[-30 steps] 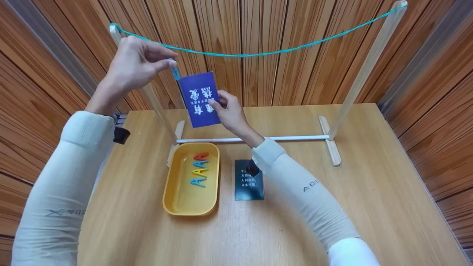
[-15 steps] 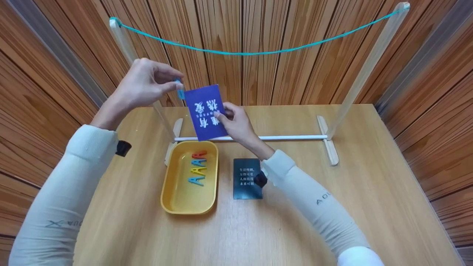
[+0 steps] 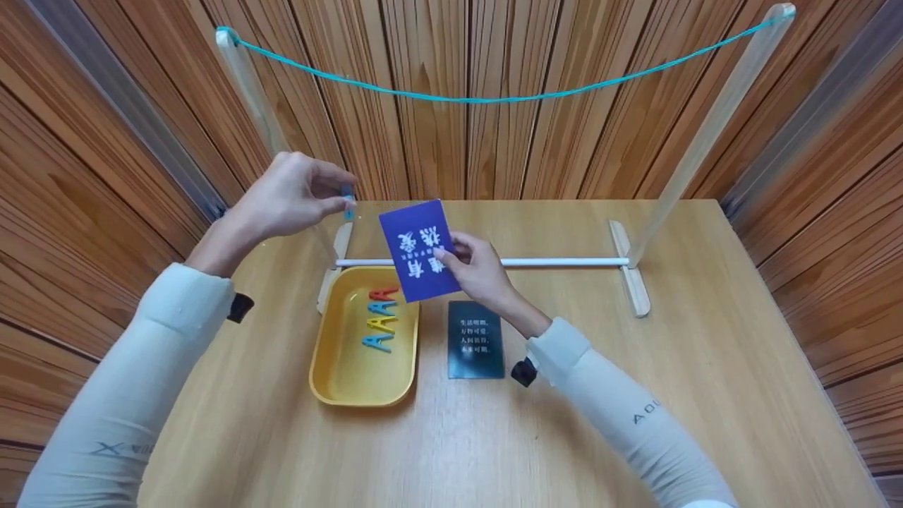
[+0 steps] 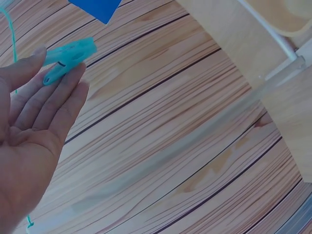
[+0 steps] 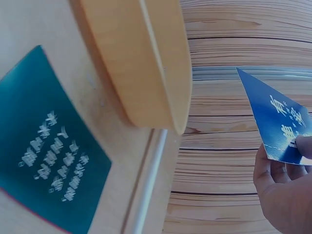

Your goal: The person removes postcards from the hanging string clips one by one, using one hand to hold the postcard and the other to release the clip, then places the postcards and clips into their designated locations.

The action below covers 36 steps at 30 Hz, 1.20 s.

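Observation:
Between thumb and fingers my left hand [image 3: 293,194] pinches a blue clothespin [image 4: 70,56], held in the air left of the card. My right hand [image 3: 483,271] grips a purple-blue card [image 3: 416,250] with white characters by its right edge, thumb on the front. The card and the clothespin are apart. In the right wrist view the card [image 5: 278,122] tilts above the curled fingers [image 5: 263,170]. Below the hands, a yellow tray [image 3: 363,395] holds several clothespins in a row, among them a red clothespin [image 3: 383,294] and a yellow clothespin [image 3: 381,324].
A dark green card [image 3: 476,360] with white text lies on the table [image 3: 451,451] right of the tray. Behind stands a wooden frame with a left post [image 3: 247,85], a right post [image 3: 712,134] and a white bar [image 3: 564,262]. A sagging turquoise string [image 3: 480,99] joins the post tops.
Both hands have come down and to the right, away from the string. The card has moved away from the clothespin, leaving a gap between them.

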### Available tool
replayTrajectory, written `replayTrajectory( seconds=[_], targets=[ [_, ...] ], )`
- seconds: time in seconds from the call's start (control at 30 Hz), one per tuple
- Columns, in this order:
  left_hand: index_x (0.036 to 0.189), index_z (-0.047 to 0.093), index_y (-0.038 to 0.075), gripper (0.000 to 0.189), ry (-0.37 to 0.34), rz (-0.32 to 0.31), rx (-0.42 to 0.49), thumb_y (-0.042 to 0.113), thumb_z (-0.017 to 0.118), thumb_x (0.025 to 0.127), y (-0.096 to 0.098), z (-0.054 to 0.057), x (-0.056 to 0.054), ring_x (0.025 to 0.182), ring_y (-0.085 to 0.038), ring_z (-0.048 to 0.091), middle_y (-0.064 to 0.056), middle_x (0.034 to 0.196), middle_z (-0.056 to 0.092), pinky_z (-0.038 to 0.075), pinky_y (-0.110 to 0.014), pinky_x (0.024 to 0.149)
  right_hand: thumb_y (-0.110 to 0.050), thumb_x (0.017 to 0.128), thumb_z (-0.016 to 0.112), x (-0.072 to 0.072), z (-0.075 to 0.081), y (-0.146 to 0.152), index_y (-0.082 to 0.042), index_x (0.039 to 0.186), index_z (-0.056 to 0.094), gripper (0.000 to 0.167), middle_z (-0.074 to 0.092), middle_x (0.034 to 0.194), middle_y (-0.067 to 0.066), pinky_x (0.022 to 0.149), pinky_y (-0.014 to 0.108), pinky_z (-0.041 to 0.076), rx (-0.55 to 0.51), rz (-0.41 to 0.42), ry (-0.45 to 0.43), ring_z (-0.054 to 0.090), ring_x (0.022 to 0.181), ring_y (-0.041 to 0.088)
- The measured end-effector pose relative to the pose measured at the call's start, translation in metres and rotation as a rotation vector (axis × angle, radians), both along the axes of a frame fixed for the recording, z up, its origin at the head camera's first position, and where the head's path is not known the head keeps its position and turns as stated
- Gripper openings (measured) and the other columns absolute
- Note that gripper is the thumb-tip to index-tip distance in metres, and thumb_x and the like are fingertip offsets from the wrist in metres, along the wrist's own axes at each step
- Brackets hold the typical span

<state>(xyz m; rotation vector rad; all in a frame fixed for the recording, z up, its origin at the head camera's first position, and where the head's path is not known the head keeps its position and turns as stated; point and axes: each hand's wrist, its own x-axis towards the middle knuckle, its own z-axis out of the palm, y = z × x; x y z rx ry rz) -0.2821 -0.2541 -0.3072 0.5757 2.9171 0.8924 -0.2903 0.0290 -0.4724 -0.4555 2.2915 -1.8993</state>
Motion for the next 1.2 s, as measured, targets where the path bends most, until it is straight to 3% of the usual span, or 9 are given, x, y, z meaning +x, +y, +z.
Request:
replayTrajectory(
  seconds=[0.33,0.7,0.83,1.03,1.2],
  targets=[
    [0.149,0.058,0.010,0.052,-0.042,-0.037,0.005,0.008,0.072,0.099,0.006,-0.025,0.004,0.123,-0.033,0.071,-0.015,0.133,0.072,0.060,-0.051,0.103,-0.017,0.106,0.063,0.005,-0.020,0.021,-0.007,0.131,0.069,0.027,0.079,0.118,0.015,0.084,0.038,0.067,0.015,-0.034,-0.031,0.078,0.098,0.022],
    [0.130,0.071,0.007,0.033,-0.036,-0.097,-0.049,0.010,0.075,0.097,0.013,-0.051,0.006,0.111,-0.031,0.076,-0.014,0.126,0.075,0.066,-0.045,0.089,-0.022,0.106,0.064,0.016,-0.038,0.028,-0.012,0.137,0.067,0.033,0.078,0.122,0.012,0.094,0.043,0.064,0.031,-0.069,-0.081,0.076,0.104,0.022],
    [0.133,0.069,0.004,0.035,-0.033,-0.116,-0.058,0.010,0.073,0.098,0.014,-0.064,0.006,0.114,-0.034,0.075,-0.018,0.130,0.073,0.065,-0.046,0.089,-0.021,0.106,0.064,0.021,-0.048,0.030,-0.012,0.138,0.067,0.033,0.077,0.124,0.013,0.095,0.044,0.064,0.026,-0.088,-0.112,0.076,0.106,0.022],
    [0.143,0.058,0.002,0.048,-0.069,-0.081,-0.042,0.012,0.073,0.098,0.017,-0.085,0.006,0.117,-0.037,0.074,-0.021,0.130,0.073,0.065,-0.048,0.091,-0.017,0.104,0.066,0.026,-0.057,0.031,-0.007,0.128,0.070,0.025,0.079,0.115,0.014,0.089,0.040,0.065,0.011,-0.116,-0.142,0.077,0.097,0.019],
    [0.142,0.058,0.000,0.047,-0.099,-0.101,-0.050,0.007,0.073,0.097,0.017,-0.106,0.011,0.115,-0.037,0.074,-0.021,0.129,0.072,0.064,-0.048,0.092,-0.013,0.104,0.066,0.033,-0.068,0.035,-0.006,0.126,0.070,0.024,0.079,0.111,0.014,0.084,0.036,0.066,-0.008,-0.126,-0.189,0.078,0.094,0.019]
  ],
)
